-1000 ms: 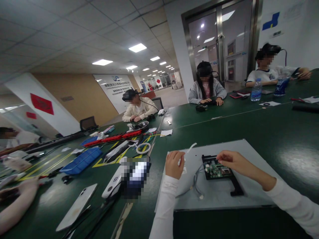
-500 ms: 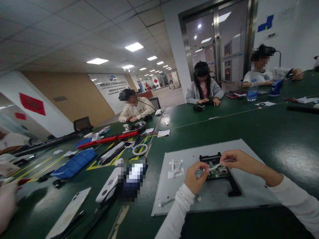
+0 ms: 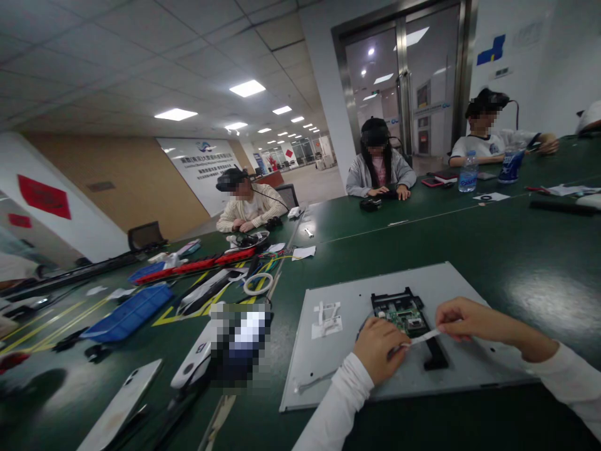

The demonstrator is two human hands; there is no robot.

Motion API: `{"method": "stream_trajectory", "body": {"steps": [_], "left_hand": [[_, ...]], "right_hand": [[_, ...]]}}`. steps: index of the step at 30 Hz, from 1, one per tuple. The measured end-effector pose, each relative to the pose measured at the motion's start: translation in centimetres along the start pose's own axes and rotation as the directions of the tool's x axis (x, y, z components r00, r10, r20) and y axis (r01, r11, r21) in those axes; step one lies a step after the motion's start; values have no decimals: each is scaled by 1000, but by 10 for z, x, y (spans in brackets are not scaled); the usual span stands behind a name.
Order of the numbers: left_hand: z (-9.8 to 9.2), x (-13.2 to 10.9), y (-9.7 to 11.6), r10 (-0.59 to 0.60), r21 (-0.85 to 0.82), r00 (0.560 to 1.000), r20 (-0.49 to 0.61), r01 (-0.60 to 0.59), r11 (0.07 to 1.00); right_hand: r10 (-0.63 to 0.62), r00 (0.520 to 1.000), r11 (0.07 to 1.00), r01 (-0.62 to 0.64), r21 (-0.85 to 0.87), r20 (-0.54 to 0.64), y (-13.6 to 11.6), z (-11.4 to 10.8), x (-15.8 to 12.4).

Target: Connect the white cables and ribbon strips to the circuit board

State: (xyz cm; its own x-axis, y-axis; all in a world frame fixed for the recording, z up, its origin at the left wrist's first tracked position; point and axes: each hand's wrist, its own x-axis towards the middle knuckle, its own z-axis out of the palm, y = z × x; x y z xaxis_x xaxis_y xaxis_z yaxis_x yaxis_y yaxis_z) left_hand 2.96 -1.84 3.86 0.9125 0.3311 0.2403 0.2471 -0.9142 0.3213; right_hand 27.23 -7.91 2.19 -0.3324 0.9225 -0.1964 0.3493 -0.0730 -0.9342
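Observation:
A thin whitish strip, perhaps tape or a flat cable, stretches between my two hands. The fingers of my left hand are closed on its left end, and my right hand pinches the right end. Beneath them lies a flat grey metal panel. A black bracket and a green circuit board are on the panel, the board partly hidden by my left hand. White plastic pieces sit on the panel's left part, and a grey cable runs toward my left wrist.
To the left lie a white phone, a white device with a cable and a blue tray. A roll of tape is farther back. Across the green table sit several people, near a water bottle.
Both hands have come lower over the panel, toward me. My right hand has moved right, away from my left, and the strip is now stretched straighter between them.

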Motion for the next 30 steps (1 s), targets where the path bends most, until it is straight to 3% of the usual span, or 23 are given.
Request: {"method": "stream_trajectory", "body": {"steps": [6, 23, 30], "left_hand": [[-4, -2, 1, 77, 117, 996, 39, -81, 990], [-4, -2, 5, 63, 212, 992, 113, -86, 973], [-2, -2, 7, 58, 238, 991, 120, -85, 968]], "right_hand": [[66, 998, 997, -67, 46, 24, 3, -3, -2], [115, 992, 986, -119, 114, 48, 1, -1, -5], [143, 988, 987, -147, 69, 49, 4, -3, -4]]}}
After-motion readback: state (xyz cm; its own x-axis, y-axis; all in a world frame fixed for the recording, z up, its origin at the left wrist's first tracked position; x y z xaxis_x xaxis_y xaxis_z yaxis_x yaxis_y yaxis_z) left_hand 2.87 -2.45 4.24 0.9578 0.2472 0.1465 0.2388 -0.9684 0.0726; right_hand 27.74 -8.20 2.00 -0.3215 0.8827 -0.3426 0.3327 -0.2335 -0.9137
